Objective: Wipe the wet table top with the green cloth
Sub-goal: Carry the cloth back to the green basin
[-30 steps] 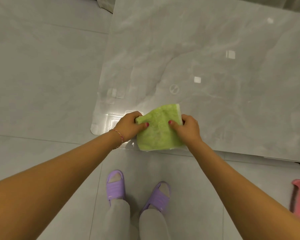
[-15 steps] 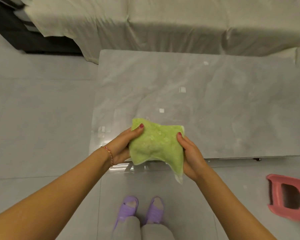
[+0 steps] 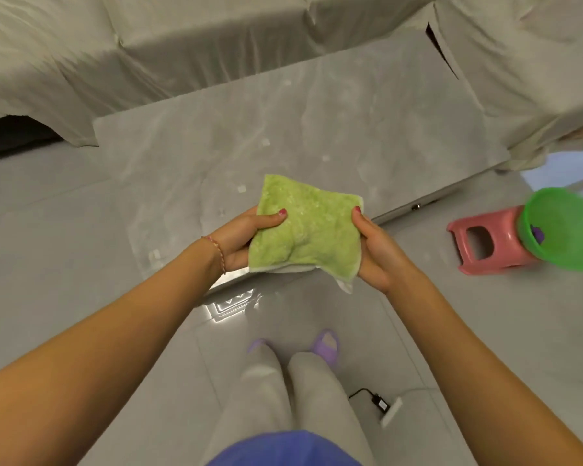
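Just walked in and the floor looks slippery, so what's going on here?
A person stands at the near edge of a low grey table, holding a folded green cloth between both hands, left hand and right hand gripping opposite sides. The cloth is lifted, not pressed on the table top. A pink stool with a green basin against it sits to the right.

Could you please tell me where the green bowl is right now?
In the head view the green bowl is at the far right, on the floor side of the table, tipped against the pink stool.
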